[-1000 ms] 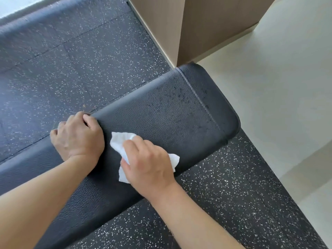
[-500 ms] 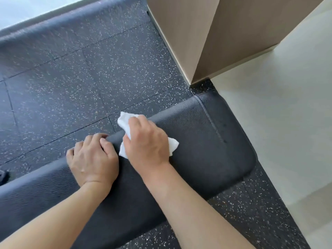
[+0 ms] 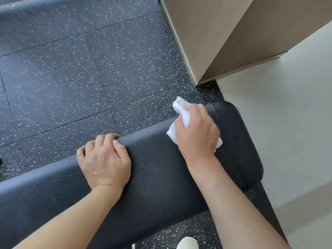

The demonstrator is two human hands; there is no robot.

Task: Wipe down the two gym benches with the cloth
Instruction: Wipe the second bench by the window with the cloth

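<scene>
Where the black padded bench [image 3: 158, 169] runs across the speckled rubber floor [image 3: 75, 72], one person leans over it, both forearms bare.

Left hand [image 3: 105, 159]: resting on the pad's far edge, fingers curled over the rim and gripping it, thumb lying on top.

Right hand [image 3: 196, 131]: near the bench's rounded right end, fingers closed round a white cloth [image 3: 180, 112] and pressing it onto the far edge of the pad; crumpled folds stick out beyond the fingers and beside the wrist.

Surroundings: a tan wood-look cabinet corner [image 3: 206, 38] beyond the bench end; pale smooth flooring [image 3: 287, 123] to the right; the tip of a light shoe [image 3: 187, 243] at the bottom edge.
</scene>
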